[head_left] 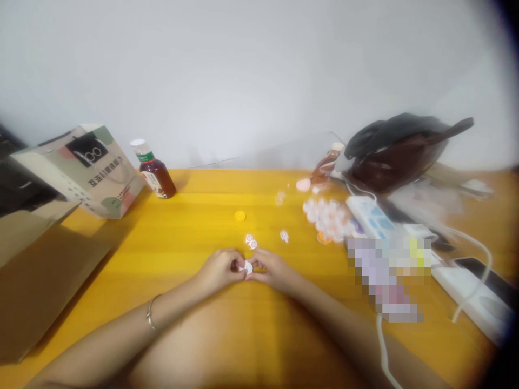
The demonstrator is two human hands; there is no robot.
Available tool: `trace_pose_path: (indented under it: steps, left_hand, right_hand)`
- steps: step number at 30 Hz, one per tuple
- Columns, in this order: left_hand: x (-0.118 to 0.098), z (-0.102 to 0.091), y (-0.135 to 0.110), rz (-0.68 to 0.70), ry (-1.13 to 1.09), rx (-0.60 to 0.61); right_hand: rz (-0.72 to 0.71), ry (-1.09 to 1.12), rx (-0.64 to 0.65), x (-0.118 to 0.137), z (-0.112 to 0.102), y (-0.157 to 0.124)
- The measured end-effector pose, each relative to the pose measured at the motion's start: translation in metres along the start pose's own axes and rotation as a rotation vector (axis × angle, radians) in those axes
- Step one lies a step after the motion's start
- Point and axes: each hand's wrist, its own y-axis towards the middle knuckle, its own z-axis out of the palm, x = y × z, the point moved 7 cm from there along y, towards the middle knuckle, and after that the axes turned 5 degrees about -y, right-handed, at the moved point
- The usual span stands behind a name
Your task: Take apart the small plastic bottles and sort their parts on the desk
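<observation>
My left hand (219, 268) and my right hand (272, 268) meet at the middle of the yellow table (194, 216), fingertips pinched together on a small white round piece (246, 267). A thin bracelet (151, 312) sits on my left wrist. Just beyond the hands lie small white and clear pieces (251, 241) and another one (284, 235). A yellow cap (239, 216) lies farther back. A heap of similar white round pieces (327, 218) lies to the right.
A dark drink bottle (155, 172) and a printed paper bag (85, 170) stand at the back left, brown cardboard (40, 270) at the left. At the right are a second bottle (326, 163), a dark handbag (399, 151), white power strips (371, 216) with cables, a phone (484, 278).
</observation>
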Motion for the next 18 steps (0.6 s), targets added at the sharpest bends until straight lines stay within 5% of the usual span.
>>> trace_pose_path:
  steps: [4,10,14,18]
  left_hand:
    - [-0.002,0.000,-0.003,0.027,-0.015,-0.048]
    - [0.006,0.001,-0.001,-0.002,-0.174,0.042]
    - [0.022,-0.024,0.008,-0.053,-0.201,0.149]
    - [0.048,-0.061,0.019,-0.106,-0.059,0.128]
  right_hand:
    - [-0.002,-0.001,0.001,-0.001,0.001,0.000]
    - [0.006,0.000,0.008,-0.001,0.001,0.000]
    - [0.033,0.005,0.017,-0.002,0.000,-0.001]
    - [0.055,0.010,0.026,-0.001,-0.002,0.000]
